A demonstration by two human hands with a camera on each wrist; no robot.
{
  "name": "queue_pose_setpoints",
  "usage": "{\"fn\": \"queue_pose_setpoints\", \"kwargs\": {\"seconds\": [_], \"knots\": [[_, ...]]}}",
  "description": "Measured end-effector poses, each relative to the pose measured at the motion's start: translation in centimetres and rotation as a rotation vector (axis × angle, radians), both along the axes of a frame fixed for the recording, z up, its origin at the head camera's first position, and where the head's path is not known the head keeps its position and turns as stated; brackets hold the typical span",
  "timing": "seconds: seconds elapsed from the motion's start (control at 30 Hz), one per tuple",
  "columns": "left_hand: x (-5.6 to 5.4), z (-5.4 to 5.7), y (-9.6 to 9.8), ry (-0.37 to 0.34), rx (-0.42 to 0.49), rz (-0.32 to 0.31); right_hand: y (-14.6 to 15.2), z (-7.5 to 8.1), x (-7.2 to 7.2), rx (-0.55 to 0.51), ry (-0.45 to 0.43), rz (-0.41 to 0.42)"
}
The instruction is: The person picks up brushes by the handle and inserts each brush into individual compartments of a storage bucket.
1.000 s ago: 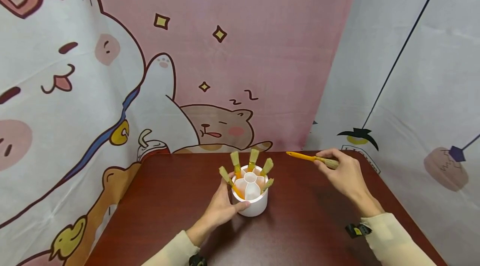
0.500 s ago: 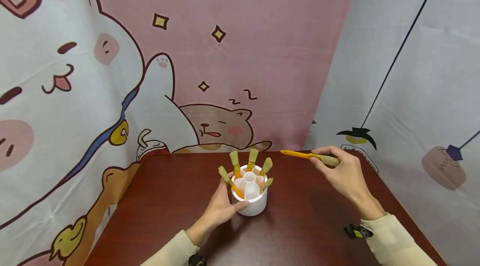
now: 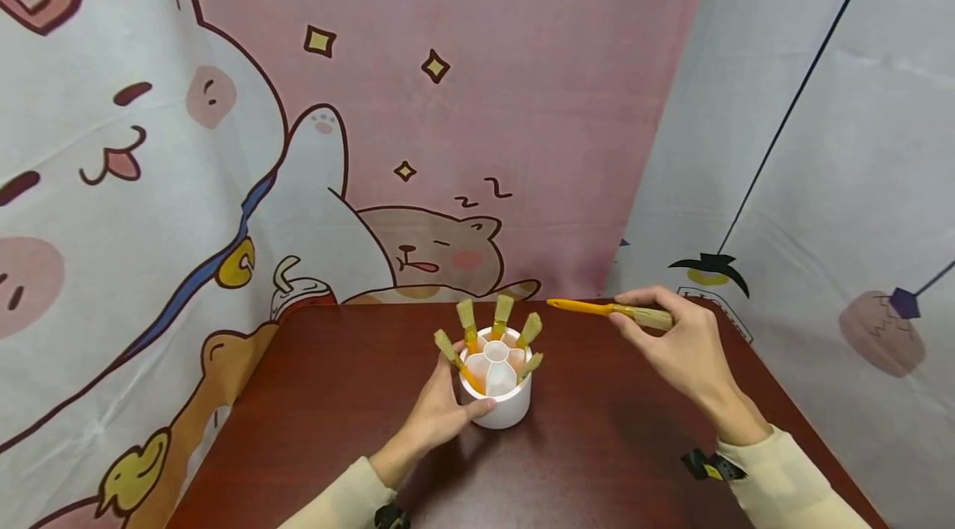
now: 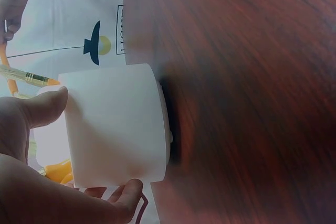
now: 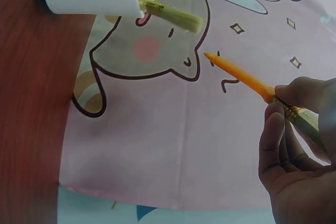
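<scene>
A white round brush holder [image 3: 501, 411] with petal-shaped compartments stands on the table, several paintbrushes [image 3: 503, 312] in it with bristles up. My left hand [image 3: 440, 409] grips its left side, thumb across the front wall; in the left wrist view the thumb and fingers wrap the white wall [image 4: 115, 124]. To the right, above the table, my right hand [image 3: 686, 347] pinches one more paintbrush [image 3: 582, 307] near its ferrule. That brush lies almost level, its orange handle pointing left towards the holder, bristles [image 3: 652, 318] back by the palm. The front compartment [image 3: 501, 380] shows no brush.
The dark red-brown table [image 3: 328, 396] ends at a cloth backdrop [image 3: 552, 98] printed with cartoon animals. A pale cloth [image 3: 813, 181] hangs along the right side. Dark bands [image 3: 712, 465] sit at both wrists.
My right hand has drifted slightly left, and the pinched brush has slid its handle tip further towards the holder. The left hand and holder stay in place.
</scene>
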State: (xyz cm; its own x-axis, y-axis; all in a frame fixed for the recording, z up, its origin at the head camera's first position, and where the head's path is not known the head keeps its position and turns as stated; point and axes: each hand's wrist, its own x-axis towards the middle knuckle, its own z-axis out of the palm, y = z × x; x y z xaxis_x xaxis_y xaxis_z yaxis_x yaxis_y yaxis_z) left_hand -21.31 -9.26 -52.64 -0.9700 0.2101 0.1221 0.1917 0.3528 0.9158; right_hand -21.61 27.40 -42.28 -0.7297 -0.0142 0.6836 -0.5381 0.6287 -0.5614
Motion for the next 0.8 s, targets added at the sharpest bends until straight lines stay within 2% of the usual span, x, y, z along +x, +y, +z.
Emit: {"fn": "queue_pose_setpoints", "kwargs": {"seconds": [0.33,0.8], "knots": [[0.2,0.1,0.1,0.025,0.003,0.006,-1.0,1.2,1.1,0.000,0.034,0.012],[0.3,0.2,0.0,0.002,-0.012,0.013,-3.1,2.5,2.5,-0.044,0.052,0.132]]}}
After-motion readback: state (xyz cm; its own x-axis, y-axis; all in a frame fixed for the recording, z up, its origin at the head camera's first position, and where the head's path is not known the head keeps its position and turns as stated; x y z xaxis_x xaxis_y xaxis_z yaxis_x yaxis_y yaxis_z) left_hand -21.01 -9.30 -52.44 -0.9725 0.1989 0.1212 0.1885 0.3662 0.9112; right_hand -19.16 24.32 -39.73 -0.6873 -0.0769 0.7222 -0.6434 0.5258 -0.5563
